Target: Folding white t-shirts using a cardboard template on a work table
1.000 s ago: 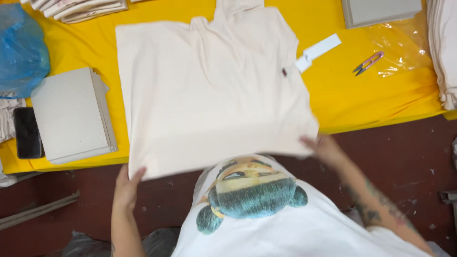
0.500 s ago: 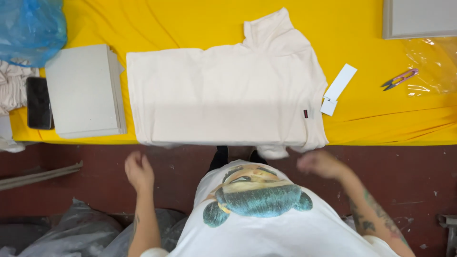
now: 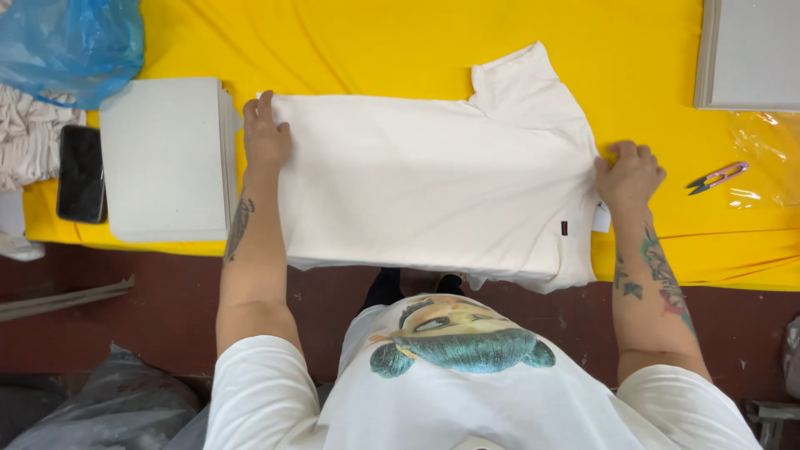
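Head view: logged a white T-shirt spread flat on the yellow table cover, lying sideways, collar end toward the right, near edge hanging slightly over the table front. Found the left hand laid palm-down on the shirt's left edge, fingers extended and slightly spread, pressing rather than gripping. Found the right hand at the shirt's right edge, fingers curled and narrow, seemingly pinching the fabric beside the white hang tag; small dark red label noted just left of that tag. Recorded surroundings: stack of grey cardboard sheets just beside the left hand, black phone further left, blue plastic bag at the top-left corner, pink thread snips on clear plastic film well to the right. Judged the step in hand as smoothing and squaring a partly folded shirt, both ends held taut. Judged any further fold as calling for even tension across both edges, a fixed anchor on the left, and care to keep the tag from catching underneath.
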